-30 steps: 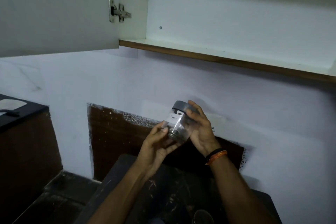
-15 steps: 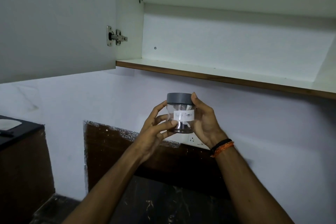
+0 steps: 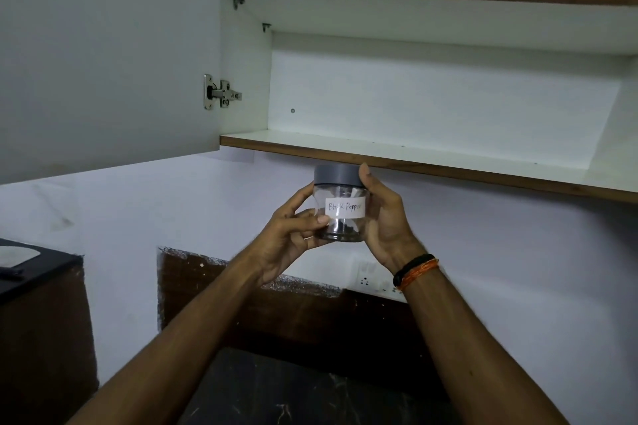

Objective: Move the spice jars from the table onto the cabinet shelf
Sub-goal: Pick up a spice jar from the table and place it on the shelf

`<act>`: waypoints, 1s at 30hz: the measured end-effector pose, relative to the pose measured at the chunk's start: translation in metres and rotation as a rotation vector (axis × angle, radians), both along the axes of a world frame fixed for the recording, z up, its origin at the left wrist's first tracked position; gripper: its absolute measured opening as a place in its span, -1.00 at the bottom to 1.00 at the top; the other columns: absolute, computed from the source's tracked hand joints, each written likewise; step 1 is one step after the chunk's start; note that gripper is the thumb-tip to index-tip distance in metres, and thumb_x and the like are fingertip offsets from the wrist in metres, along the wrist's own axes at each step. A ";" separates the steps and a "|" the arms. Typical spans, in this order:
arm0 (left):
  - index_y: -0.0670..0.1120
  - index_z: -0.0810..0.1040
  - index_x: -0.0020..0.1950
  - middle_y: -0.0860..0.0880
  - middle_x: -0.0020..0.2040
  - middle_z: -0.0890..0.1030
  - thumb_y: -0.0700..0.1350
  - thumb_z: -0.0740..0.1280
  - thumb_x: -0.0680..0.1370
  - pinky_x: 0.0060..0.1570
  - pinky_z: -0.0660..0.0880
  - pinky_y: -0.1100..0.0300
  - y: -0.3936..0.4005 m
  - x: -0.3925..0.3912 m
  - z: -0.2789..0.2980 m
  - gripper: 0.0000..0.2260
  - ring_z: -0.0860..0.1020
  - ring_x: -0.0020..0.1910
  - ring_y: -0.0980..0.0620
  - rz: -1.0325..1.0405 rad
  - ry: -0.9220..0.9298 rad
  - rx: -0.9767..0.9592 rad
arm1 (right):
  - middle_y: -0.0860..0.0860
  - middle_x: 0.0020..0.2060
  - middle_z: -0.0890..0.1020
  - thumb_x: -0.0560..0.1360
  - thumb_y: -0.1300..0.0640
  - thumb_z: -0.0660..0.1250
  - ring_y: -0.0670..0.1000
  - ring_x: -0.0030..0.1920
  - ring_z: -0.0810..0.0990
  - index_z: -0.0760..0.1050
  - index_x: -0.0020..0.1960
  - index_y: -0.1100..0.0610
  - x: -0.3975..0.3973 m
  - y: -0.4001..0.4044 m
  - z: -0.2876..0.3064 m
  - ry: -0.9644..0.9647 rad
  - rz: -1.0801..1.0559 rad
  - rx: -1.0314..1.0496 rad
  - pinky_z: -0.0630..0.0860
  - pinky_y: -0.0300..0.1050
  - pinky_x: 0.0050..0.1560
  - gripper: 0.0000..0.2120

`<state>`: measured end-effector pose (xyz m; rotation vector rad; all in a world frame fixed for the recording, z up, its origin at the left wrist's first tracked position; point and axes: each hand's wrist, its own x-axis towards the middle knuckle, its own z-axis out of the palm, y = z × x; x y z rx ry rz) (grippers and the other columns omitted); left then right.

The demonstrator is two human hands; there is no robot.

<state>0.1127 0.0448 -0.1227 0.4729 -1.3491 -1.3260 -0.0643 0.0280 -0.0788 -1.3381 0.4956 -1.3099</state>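
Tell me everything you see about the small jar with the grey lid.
The small clear jar with a grey screw lid looks like glass or clear plastic. A white paper label handwritten "Black Pepper" faces the camera. It is almost empty, with a little dark spice at the bottom. It is upright, lid closed, held between the left hand and right hand, just below the front edge of the white cabinet shelf.
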 end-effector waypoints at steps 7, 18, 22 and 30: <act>-0.11 0.60 0.26 -0.13 0.17 0.66 0.25 0.45 0.46 0.06 0.61 -0.03 -0.009 0.004 0.045 -0.46 0.65 0.11 -0.18 0.241 -0.230 0.007 | 0.29 0.25 0.58 0.54 -0.13 0.31 0.37 0.28 0.53 0.53 0.32 0.25 0.003 -0.004 0.009 0.001 -0.051 -0.039 0.42 0.44 0.31 -0.47; 0.07 0.67 0.21 -0.10 0.13 0.68 0.31 0.48 0.39 -0.03 0.63 0.09 -0.030 0.009 0.159 -0.51 0.68 0.00 -0.01 0.227 -0.529 -0.154 | 0.24 0.21 0.63 0.58 -0.16 0.29 0.30 0.24 0.60 0.59 0.27 0.19 0.017 -0.018 0.089 0.008 -0.044 -0.186 0.52 0.41 0.19 -0.53; 0.08 0.70 0.16 0.01 -0.02 0.69 0.24 0.51 0.35 -0.15 0.60 0.13 -0.046 0.019 0.189 -0.56 0.67 -0.09 0.04 0.246 -0.528 -0.173 | 0.21 0.14 0.68 0.59 -0.20 0.24 0.23 0.14 0.67 0.61 0.24 0.19 0.023 -0.032 0.121 0.069 -0.044 -0.248 0.63 0.12 0.09 -0.50; -0.01 0.67 0.14 0.00 -0.03 0.72 0.24 0.51 0.25 -0.17 0.62 0.16 -0.082 0.041 0.213 -0.45 0.65 -0.03 -0.03 0.399 -0.499 -0.240 | 0.04 -0.03 0.73 0.66 -0.27 -0.06 0.05 0.01 0.68 0.66 0.09 0.11 0.036 -0.077 0.129 0.276 -0.574 -0.330 0.59 -0.01 0.07 -0.37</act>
